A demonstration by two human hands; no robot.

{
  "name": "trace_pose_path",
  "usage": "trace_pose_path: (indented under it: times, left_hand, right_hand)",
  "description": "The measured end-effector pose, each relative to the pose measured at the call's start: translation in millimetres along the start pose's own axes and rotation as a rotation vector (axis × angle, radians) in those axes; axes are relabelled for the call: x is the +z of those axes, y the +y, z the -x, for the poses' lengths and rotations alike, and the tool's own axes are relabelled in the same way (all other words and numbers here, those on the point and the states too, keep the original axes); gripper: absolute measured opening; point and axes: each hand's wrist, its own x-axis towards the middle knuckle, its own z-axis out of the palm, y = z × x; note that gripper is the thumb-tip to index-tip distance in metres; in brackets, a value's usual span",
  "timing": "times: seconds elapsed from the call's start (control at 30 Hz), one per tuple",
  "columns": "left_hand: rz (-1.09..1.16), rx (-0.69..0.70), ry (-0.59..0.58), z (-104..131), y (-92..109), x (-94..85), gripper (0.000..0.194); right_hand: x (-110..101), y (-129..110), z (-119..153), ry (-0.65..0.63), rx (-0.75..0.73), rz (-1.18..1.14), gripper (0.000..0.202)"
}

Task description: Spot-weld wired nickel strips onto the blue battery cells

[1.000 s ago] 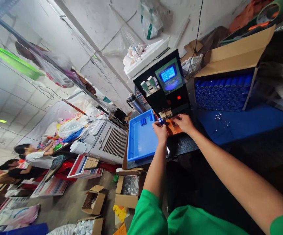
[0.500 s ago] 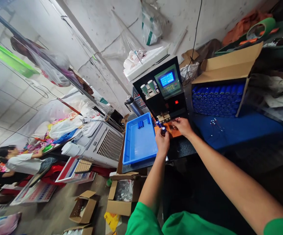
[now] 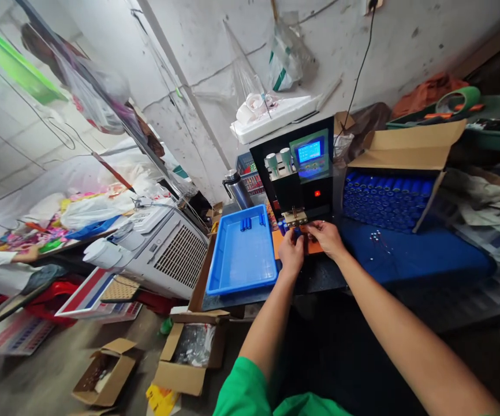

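My left hand is closed around a blue cylindrical battery cell, mostly hidden by the fingers, at the front of a black spot welder with a lit screen. Close beside it, my right hand pinches something too small to make out under the welding head. Both hands are over an orange plate. Another blue cell is just left of the welding head. To the left, a blue tray holds several blue cells.
On the right stands an open carton of stacked blue cells. Small leads lie on blue cloth before it. A steel flask stands behind the tray. An air cooler and another person's arm are further left.
My left hand has brought the cell in under the welding head, closer to my right hand. The cell's end, visible before, is now mostly covered. The camera view has turned slightly.
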Motion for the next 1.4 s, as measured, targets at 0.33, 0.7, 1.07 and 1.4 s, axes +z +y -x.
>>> trace_pose_path:
  times: [0.33, 0.7, 1.07, 1.4]
  left_hand:
    - [-0.034, -0.043, 0.035, 2.3, 7.3, 1.6, 0.029]
    - [-0.065, -0.029, 0.052, 0.6, 3.2, 7.2, 0.031]
    - [-0.141, -0.014, 0.049, 2.1, 2.7, 7.8, 0.031]
    - [-0.142, -0.018, 0.045, 3.1, 2.3, 8.0, 0.028]
  right_hand:
    - [1.4, -4.6, -3.8, -0.013, 0.015, 0.027, 0.052]
    - [8.4, -11.8, -1.8, 0.005, -0.111, 0.185, 0.042]
    - [8.0, -8.4, -2.8, 0.018, -0.113, 0.202, 0.038]
    - [8.1, -8.9, -0.8, 0.010, -0.089, 0.149, 0.042]
